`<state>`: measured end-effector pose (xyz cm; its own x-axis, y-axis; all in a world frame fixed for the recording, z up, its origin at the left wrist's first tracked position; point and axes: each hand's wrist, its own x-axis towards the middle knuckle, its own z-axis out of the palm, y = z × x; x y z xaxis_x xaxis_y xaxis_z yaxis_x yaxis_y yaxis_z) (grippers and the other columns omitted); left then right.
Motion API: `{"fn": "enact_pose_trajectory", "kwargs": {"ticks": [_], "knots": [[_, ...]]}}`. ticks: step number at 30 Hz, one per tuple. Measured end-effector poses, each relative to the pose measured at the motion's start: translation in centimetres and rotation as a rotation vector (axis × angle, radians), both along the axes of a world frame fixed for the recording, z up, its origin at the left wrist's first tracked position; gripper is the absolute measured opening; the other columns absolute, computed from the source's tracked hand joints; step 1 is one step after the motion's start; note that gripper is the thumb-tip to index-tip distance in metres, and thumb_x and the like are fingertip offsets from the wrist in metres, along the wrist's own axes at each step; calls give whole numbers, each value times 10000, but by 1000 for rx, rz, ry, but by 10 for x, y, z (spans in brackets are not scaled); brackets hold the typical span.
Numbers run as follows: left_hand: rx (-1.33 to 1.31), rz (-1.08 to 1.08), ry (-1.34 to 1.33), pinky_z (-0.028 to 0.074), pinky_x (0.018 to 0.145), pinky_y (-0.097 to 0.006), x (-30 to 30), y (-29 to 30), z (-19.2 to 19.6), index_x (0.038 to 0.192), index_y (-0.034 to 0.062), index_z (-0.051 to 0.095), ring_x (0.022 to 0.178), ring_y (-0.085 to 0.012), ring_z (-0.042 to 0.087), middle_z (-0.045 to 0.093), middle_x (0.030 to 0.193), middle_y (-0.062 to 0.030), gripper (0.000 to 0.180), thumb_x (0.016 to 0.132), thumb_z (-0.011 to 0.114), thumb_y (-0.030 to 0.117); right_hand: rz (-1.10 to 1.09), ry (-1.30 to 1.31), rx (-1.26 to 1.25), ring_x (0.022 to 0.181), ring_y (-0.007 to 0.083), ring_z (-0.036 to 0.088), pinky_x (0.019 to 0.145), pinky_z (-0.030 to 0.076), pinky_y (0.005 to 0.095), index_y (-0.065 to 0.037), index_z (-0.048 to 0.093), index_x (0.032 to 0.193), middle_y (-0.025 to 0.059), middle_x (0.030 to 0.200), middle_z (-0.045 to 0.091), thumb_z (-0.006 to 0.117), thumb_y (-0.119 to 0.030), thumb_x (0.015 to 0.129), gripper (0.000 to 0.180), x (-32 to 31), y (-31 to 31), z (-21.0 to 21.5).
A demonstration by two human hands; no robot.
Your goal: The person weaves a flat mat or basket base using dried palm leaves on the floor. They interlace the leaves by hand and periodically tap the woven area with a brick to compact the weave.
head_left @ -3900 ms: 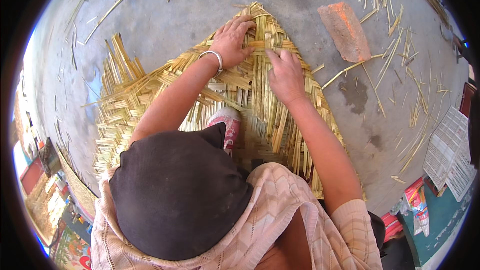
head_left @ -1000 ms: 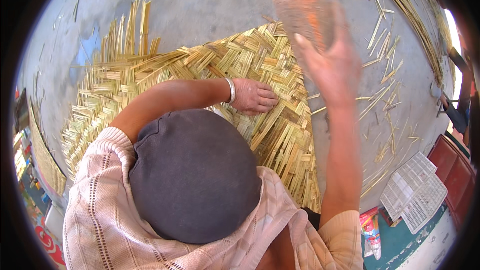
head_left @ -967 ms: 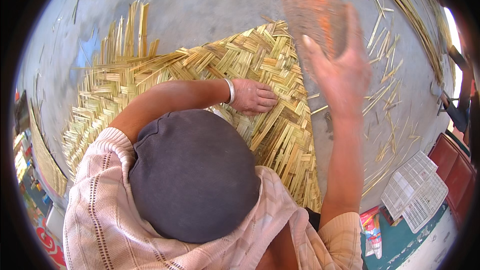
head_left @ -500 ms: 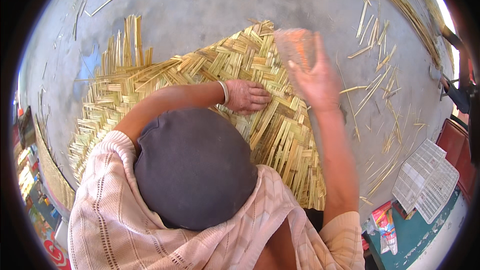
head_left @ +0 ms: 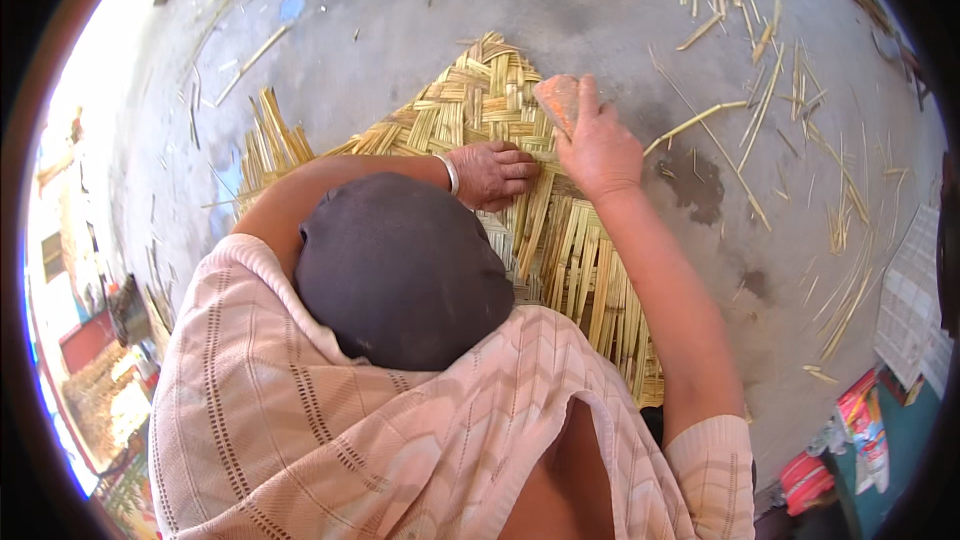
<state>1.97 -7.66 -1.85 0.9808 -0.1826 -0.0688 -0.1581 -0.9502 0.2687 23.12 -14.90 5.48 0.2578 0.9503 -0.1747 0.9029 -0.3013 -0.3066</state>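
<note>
The right hand [head_left: 603,152] grips a reddish brick [head_left: 560,103] at the right edge of the woven straw mat [head_left: 465,105] — just below the mat's pointed corner. The left hand [head_left: 495,175] (a pale bangle [head_left: 451,175] circles its wrist) lies on the mat, fingers together and bent; whether they pinch a strip, I cannot tell. The mat lies on the grey floor [head_left: 400,40], its point facing away from the person — loose straws [head_left: 695,126] scattered to the right
</note>
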Motion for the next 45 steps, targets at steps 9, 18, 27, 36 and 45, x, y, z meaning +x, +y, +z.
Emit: {"fn": "enact_pose_trajectory", "kwargs": {"ticks": [9, 18, 27, 36, 45], "knots": [[134, 127, 915, 535, 876, -446, 91, -17, 61, 1180, 73, 640, 1064, -319, 654, 667, 1157, -131, 418, 856, 669, 335, -39, 202, 37, 855, 367, 705, 722, 583, 476, -146, 338, 1512, 208, 1073, 633, 638, -278, 867, 724, 11, -2, 1], [222, 488, 1192, 515, 945, -446, 112, -75, 45, 1284, 92, 653, 1198, -296, 640, 651, 1314, -157, 420, 875, 696, 174, 6, 272, 65, 871, 359, 713, 707, 589, 481, -118, 334, 1514, 207, 1073, 631, 580, -170, 874, 688, 13, -4, -1], [234, 533, 1150, 480, 992, -458, 111, -82, 54, 1350, 35, 560, 1241, -330, 596, 640, 1306, -169, 484, 902, 664, 185, 45, 251, -69, 958, 339, 706, 742, 598, 458, -116, 227, 1566, 220, 1196, 600, 589, -164, 892, 766, 20, 4, 4], [296, 487, 1112, 467, 1008, -448, 105, -83, 49, 1330, 17, 546, 1229, -328, 581, 608, 1307, -196, 476, 904, 643, 208, 86, 314, -126, 943, 343, 706, 744, 598, 484, -88, 195, 1576, 245, 1172, 615, 651, -158, 859, 853, 34, 14, 8], [240, 555, 1056, 439, 1024, -471, 91, -78, 45, 1322, 61, 530, 1244, -330, 533, 561, 1331, -161, 489, 925, 648, 321, 134, 411, -71, 931, 352, 709, 740, 590, 483, -38, 226, 1547, 237, 1101, 638, 668, -159, 817, 862, 47, 13, -1]]}}
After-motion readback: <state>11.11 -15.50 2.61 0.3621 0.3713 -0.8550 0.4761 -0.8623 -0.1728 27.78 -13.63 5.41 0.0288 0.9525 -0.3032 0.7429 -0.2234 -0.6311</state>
